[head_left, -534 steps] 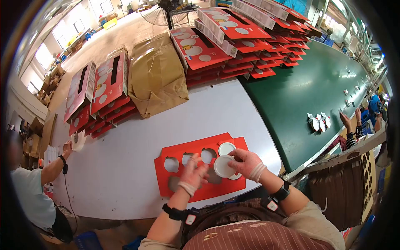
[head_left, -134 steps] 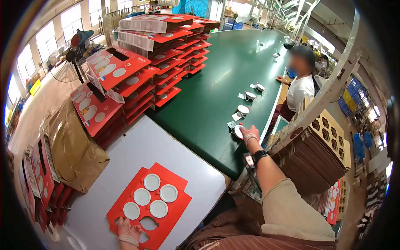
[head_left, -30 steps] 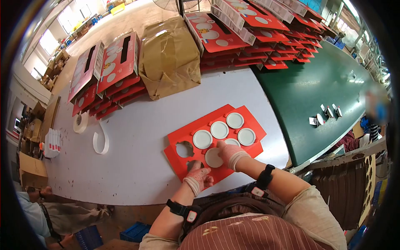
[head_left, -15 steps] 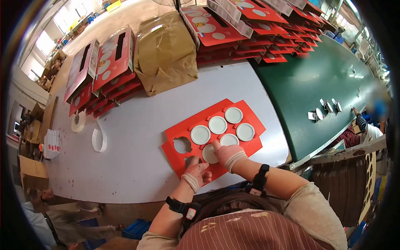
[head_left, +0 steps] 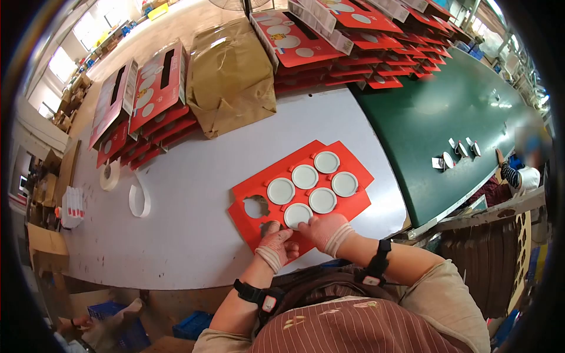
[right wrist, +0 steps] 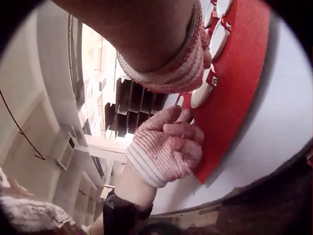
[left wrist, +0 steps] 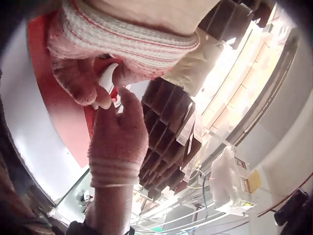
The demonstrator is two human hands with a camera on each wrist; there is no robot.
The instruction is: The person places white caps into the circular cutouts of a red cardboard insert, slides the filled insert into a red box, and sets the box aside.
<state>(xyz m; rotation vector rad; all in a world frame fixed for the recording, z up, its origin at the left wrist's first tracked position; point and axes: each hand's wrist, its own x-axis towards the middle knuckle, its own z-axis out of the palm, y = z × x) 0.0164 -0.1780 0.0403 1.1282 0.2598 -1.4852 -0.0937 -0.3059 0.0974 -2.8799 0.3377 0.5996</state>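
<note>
On the tabletop [head_left: 176,235], head view: the red card [head_left: 265,176] has six white discs [head_left: 305,176] seated and two holes [head_left: 256,206] left to fill. The right hand [head_left: 326,230] presses flat fingers on the nearest disc [head_left: 298,215].

Left wrist view: the left hand [left wrist: 88,58] bunches at that rim. Pinching or pushing, I can't tell.

Right wrist view: both hands are at the card's near edge.

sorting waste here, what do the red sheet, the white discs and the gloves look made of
The red sheet looks like coated cardboard, smooth and matte: clean die-cut holes, thin flat edges. The white discs are probably moulded plastic, evenly matte with a raised rim. The gloves on the left hand and right hand are knitted fabric, maybe cotton: ribbed striped cuffs.
</note>
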